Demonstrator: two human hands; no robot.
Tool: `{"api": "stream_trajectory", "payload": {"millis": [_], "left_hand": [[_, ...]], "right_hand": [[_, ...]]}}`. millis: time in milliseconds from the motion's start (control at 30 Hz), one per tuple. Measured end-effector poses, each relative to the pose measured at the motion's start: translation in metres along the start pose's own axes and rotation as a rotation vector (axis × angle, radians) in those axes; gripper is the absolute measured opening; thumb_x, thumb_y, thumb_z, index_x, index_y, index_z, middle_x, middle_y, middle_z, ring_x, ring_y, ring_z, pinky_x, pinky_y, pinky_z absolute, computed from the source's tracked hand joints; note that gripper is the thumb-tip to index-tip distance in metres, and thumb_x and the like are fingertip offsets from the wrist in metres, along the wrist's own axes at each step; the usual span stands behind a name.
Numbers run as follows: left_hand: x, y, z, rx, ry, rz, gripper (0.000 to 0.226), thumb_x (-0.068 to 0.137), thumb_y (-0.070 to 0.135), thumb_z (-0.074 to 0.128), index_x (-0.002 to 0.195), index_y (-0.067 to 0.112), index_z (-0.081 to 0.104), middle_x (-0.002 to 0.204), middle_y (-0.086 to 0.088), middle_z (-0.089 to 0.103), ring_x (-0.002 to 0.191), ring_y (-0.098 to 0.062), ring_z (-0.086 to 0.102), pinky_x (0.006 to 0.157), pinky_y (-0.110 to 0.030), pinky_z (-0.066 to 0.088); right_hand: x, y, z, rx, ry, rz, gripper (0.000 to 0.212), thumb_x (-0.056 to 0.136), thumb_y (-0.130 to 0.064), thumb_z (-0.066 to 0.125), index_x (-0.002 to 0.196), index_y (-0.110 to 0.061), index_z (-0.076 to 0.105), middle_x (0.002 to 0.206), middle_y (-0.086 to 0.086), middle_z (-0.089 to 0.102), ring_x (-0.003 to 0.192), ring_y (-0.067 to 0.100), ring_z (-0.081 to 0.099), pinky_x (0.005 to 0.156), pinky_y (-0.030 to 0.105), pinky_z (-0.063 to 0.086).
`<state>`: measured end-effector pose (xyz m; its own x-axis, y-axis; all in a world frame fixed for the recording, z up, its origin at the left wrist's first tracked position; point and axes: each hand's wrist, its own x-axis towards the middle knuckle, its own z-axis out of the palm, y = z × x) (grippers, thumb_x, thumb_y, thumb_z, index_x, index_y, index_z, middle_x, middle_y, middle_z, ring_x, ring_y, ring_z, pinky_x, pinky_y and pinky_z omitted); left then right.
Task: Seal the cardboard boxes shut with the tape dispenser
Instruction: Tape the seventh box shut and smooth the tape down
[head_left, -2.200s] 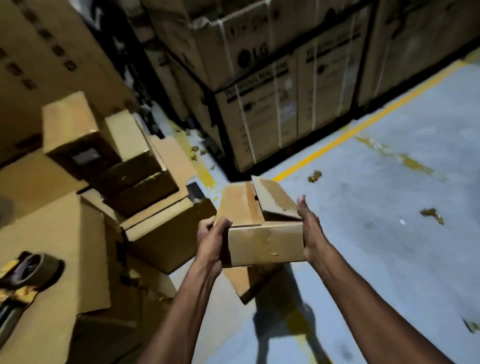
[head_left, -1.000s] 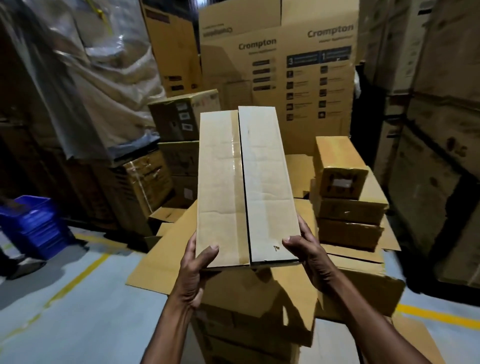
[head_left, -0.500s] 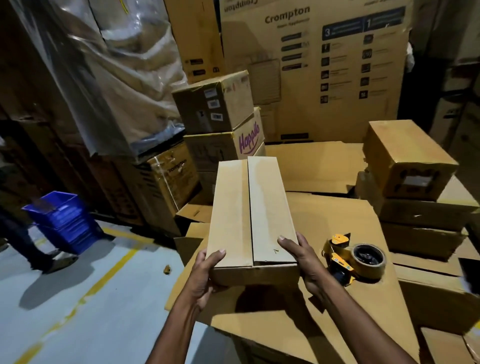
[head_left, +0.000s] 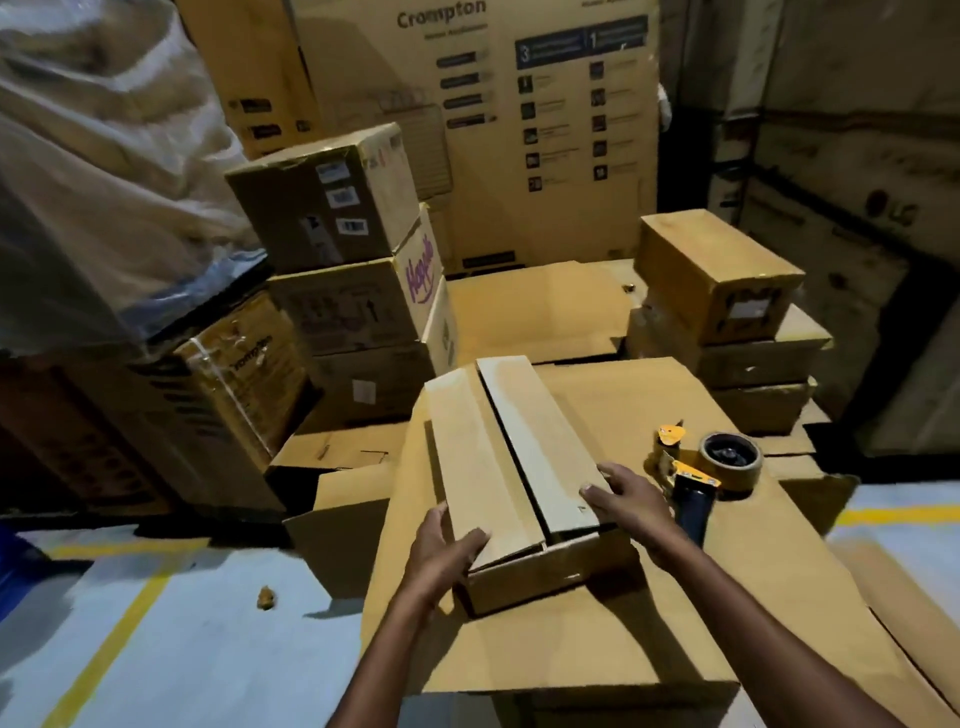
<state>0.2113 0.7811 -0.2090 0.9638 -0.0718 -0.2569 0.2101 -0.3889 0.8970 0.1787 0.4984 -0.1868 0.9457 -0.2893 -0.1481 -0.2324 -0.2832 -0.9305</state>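
— Flaps (head_left: 467, 457) are gaping on the long box (head_left: 545, 571), lying on the cardboard surface (head_left: 649, 649). Your left hand (head_left: 441, 545) is gripping its near corner; your right hand (head_left: 626, 499) is pressing flat on the right flap (head_left: 540, 441).
— You should be closing that gap before taping. The tape dispenser (head_left: 701, 473) is sitting just beside your right hand; stacked boxes (head_left: 717, 280) are crowding behind.
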Motion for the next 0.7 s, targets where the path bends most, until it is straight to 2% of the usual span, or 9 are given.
{"api": "stream_trajectory", "payload": {"millis": [100,200,267,367,433,467,600,667,700], "left_hand": [[0.009,0.004,0.006,0.081,0.104,0.104,0.078,0.086,0.039,0.081,0.152,0.021,0.043,0.144,0.002,0.046,0.134,-0.024,0.048,0.109,-0.042,0.047],[0.022,0.014,0.015,0.082,0.145,0.117,0.074,0.086,0.037,0.082,0.148,0.019,0.048,0.15,-0.006,0.047,0.133,-0.027,0.05,0.104,-0.04,0.048],[0.029,0.018,0.017,0.069,0.154,0.099,0.073,0.085,0.035,0.082,0.148,0.018,0.048,0.15,-0.009,0.048,0.132,-0.029,0.051,0.1,-0.038,0.048],[0.037,0.024,0.02,0.066,0.182,0.09,0.077,0.085,0.034,0.083,0.149,0.015,0.046,0.151,-0.011,0.047,0.133,-0.031,0.05,0.095,-0.035,0.045],[0.042,0.022,0.019,0.066,0.193,0.065,0.084,0.082,0.038,0.085,0.151,0.017,0.042,0.149,-0.011,0.048,0.131,-0.032,0.051,0.098,-0.04,0.048],[0.043,0.021,0.02,0.053,0.192,0.049,0.088,0.08,0.041,0.086,0.151,0.019,0.04,0.147,-0.011,0.05,0.129,-0.032,0.052,0.1,-0.043,0.051],[0.044,0.023,0.02,-0.008,0.197,-0.017,0.103,0.074,0.046,0.09,0.153,0.021,0.029,0.139,-0.012,0.055,0.12,-0.033,0.058,0.099,-0.052,0.055],[0.046,0.024,0.019,-0.011,0.209,-0.039,0.106,0.073,0.048,0.09,0.154,0.02,0.028,0.138,-0.012,0.056,0.119,-0.034,0.059,0.099,-0.052,0.055],[0.046,0.025,0.019,-0.007,0.203,-0.047,0.105,0.073,0.047,0.09,0.154,0.019,0.029,0.137,-0.012,0.057,0.118,-0.034,0.059,0.099,-0.052,0.055]], "right_hand": [[-0.009,0.012,0.002,-0.013,0.279,0.003,0.046,0.096,-0.029,0.072,0.139,-0.018,0.062,0.134,0.003,0.066,0.118,0.015,0.06,0.094,0.032,0.05],[-0.015,0.027,-0.008,0.059,0.526,0.064,0.032,0.095,-0.024,0.073,0.127,-0.024,0.066,0.12,-0.001,0.066,0.104,0.014,0.066,0.078,0.032,0.057],[-0.015,0.036,-0.016,0.055,0.657,0.104,0.034,0.091,-0.025,0.076,0.122,-0.027,0.063,0.118,0.001,0.067,0.111,0.025,0.066,0.086,0.045,0.06],[-0.008,0.046,-0.034,0.025,0.76,0.366,0.053,0.084,-0.028,0.081,0.13,-0.017,0.056,0.13,0.014,0.061,0.125,0.036,0.054,0.098,0.047,0.048],[0.0,0.054,-0.046,0.162,0.674,0.556,0.06,0.082,-0.033,0.084,0.13,-0.009,0.056,0.128,0.018,0.064,0.117,0.038,0.06,0.094,0.045,0.052],[0.006,0.058,-0.052,0.264,0.586,0.616,0.056,0.082,-0.034,0.084,0.124,-0.006,0.06,0.122,0.018,0.067,0.107,0.037,0.064,0.09,0.045,0.057],[0.024,0.068,-0.069,0.76,0.214,0.706,0.015,0.095,-0.01,0.068,0.106,-0.002,0.063,0.094,0.02,0.066,0.081,0.032,0.064,0.079,0.046,0.057],[0.029,0.067,-0.072,0.78,0.14,0.73,0.001,0.092,-0.002,0.063,0.093,-0.002,0.062,0.078,0.017,0.063,0.067,0.029,0.063,0.066,0.043,0.056],[0.031,0.066,-0.073,0.782,0.127,0.719,0.01,0.092,-0.001,0.062,0.083,-0.005,0.059,0.066,0.013,0.059,0.055,0.025,0.059,0.055,0.039,0.055]]}}
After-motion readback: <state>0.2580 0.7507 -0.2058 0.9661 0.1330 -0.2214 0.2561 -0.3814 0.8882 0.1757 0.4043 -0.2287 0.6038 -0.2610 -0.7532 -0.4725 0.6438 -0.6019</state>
